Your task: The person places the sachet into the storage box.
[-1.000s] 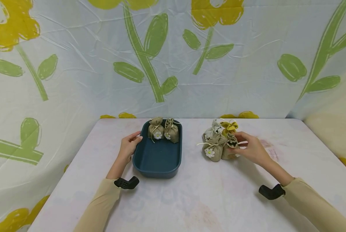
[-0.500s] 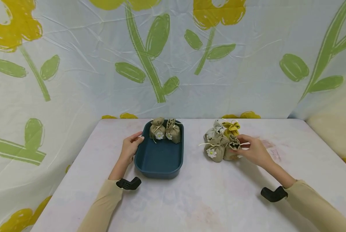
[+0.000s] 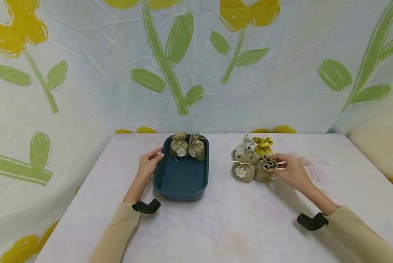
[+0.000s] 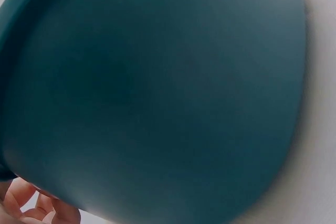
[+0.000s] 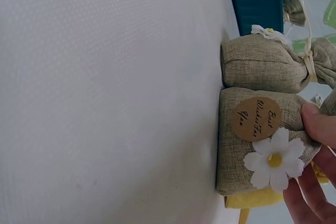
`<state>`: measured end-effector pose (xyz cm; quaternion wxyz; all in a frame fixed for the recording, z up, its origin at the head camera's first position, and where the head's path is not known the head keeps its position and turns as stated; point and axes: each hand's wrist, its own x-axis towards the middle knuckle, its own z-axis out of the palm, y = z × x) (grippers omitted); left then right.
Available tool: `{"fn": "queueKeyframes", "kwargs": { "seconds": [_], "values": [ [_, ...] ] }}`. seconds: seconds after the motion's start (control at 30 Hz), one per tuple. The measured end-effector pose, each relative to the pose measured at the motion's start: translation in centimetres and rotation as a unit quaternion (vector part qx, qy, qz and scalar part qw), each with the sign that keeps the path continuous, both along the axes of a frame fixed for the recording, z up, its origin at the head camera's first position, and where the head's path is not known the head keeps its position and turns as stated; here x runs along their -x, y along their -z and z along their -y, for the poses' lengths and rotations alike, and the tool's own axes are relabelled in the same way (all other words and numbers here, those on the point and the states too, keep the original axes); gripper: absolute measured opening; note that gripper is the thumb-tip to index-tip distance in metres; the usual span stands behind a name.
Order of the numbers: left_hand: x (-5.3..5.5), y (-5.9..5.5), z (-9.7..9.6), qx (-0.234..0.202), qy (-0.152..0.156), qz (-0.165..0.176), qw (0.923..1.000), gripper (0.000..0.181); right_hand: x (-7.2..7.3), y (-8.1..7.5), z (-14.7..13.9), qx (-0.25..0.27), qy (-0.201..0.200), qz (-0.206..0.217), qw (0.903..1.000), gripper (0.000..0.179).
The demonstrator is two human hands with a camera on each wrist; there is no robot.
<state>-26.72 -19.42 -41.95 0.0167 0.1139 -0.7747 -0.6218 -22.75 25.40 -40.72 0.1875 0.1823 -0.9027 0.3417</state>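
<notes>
On the left, my left hand (image 3: 147,168) grips the left rim of a dark blue tray (image 3: 183,179), thumb at the rim and fingers by its outer wall. Two beige drawstring pouches (image 3: 178,147) with white flowers stand at the tray's far end. To the right, my right hand (image 3: 293,172) pinches the gathered neck of a beige drawstring pouch (image 5: 231,156). That pouch bears a white flower and a round brown label in the right wrist view. It stands on the table among other pouches: a beige one (image 3: 247,172), a grey-white one (image 3: 242,150) and a yellow one (image 3: 263,148).
Both the tray and the pouches rest on a pale, patterned tabletop (image 3: 209,226). A cloth backdrop (image 3: 265,95) with yellow flowers and green leaves hangs behind the table. Table surface lies between the tray and the pouch group.
My right hand has shifted slightly rightward and down, and the neck of the pinched pouch leans further toward it. My left hand stays on the tray rim.
</notes>
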Motion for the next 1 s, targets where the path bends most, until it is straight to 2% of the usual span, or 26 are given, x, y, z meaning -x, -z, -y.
{"fn": "queueKeyframes", "kwargs": {
  "seconds": [0.3, 0.53, 1.0],
  "values": [
    [0.0, -0.2, 0.0, -0.001, -0.002, 0.011, 0.9999, 0.039, 0.1, -0.3, -0.3, -0.007, 0.002, 0.001, 1.0, 0.034],
    [0.1, -0.3, -0.2, 0.003, -0.008, 0.015, 0.9998, 0.039, 0.2, -1.1, -0.1, -0.008, 0.004, -0.021, 0.9997, 0.032],
    [0.2, -0.2, -0.2, 0.015, -0.003, 0.016, 0.9998, 0.039, -0.3, -4.3, -0.1, 0.042, 0.014, -0.053, 0.9976, 0.034]
  ]
}}
